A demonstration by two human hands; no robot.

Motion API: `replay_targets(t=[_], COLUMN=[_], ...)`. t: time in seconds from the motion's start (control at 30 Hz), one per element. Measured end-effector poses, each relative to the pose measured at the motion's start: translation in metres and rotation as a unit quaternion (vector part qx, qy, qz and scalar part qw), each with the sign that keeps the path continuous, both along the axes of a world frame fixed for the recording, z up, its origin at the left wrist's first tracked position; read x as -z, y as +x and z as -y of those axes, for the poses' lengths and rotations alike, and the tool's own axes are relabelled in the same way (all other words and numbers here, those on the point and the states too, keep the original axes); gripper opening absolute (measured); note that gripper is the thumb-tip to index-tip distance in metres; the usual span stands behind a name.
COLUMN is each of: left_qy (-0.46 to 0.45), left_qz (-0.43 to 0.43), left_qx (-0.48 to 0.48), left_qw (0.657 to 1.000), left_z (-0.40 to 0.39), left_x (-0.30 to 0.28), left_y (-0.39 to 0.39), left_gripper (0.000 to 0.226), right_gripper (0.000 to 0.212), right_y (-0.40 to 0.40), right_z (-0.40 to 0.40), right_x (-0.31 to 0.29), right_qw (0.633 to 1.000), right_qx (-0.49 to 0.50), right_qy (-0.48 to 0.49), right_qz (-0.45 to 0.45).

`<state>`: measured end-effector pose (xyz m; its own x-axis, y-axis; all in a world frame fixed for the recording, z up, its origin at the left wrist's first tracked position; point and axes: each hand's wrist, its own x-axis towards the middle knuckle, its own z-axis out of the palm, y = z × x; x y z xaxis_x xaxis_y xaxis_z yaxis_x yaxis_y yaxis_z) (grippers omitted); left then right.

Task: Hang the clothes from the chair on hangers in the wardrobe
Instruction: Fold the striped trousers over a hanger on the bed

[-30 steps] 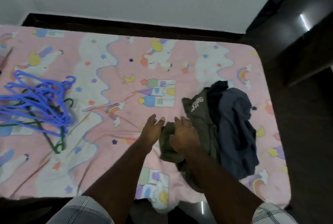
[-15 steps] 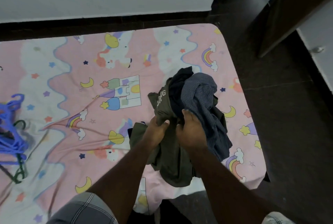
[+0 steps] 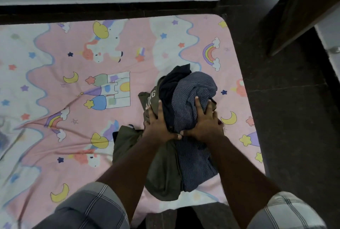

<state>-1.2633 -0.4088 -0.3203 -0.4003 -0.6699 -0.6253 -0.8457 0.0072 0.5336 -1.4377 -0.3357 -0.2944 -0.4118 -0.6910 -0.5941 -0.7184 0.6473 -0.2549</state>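
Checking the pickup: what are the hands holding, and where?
Both grip the bundle of clothes: left hand on its olive side, right hand on the striped side.

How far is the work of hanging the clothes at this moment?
Done: the clothes lie in a pile on the bed, no longer on a chair. In hand: the left hand grips the olive garment, and the right hand grips the striped shirt. Left: nothing is on a hanger yet; no hanger or wardrobe rail is in view.
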Motion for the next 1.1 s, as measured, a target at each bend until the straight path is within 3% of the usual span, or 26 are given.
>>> replay_targets(t=[0.1, 0.2, 0.3, 0.57, 0.63, 0.73, 0.8, 0.93, 1.1], left_qy=[-0.007, -0.067, -0.107, -0.176, -0.192, -0.134, -0.124, -0.144, -0.181], left_qz=[-0.025, -0.064, -0.102, -0.2, -0.136, 0.053, 0.101, 0.102, 0.055], left_qx=[-0.018, -0.061, -0.108, -0.096, -0.031, 0.098, 0.147, 0.166, 0.101], left_qw=[0.999, 0.994, 0.983, 0.959, 0.971, 0.985, 0.976, 0.97, 0.977], left_z=[-0.003, -0.009, -0.012, -0.005, -0.002, -0.01, -0.018, -0.023, -0.014], left_x=[0.019, 0.022, 0.009, -0.046, -0.041, -0.025, -0.018, -0.015, -0.028], left_y=[-0.011, -0.025, -0.048, -0.146, -0.157, -0.155, -0.153, -0.159, -0.163], left_gripper=[0.144, 0.103, 0.076, 0.074, 0.076, 0.082, 0.087, 0.081, 0.066], right_gripper=[0.123, 0.095, 0.09, 0.076, 0.078, 0.091, 0.097, 0.089, 0.071], right_y=[-0.004, -0.001, -0.001, -0.081, -0.099, -0.11, -0.109, -0.106, -0.12], right_z=[0.0, 0.002, 0.008, 0.022, 0.027, 0.023, 0.02, 0.019, 0.028], right_x=[0.015, 0.017, 0.009, -0.041, -0.041, -0.027, -0.017, -0.015, -0.025], right_qw=[0.994, 0.986, 0.985, 0.963, 0.981, 0.998, 0.997, 0.998, 0.965], right_qx=[-0.002, -0.02, -0.03, 0.014, 0.006, -0.015, -0.014, -0.013, 0.12], right_qy=[-0.065, -0.137, -0.153, -0.262, -0.186, 0.025, 0.061, 0.018, -0.22], right_qz=[0.09, 0.093, 0.071, -0.057, -0.061, -0.061, -0.048, -0.051, -0.077])
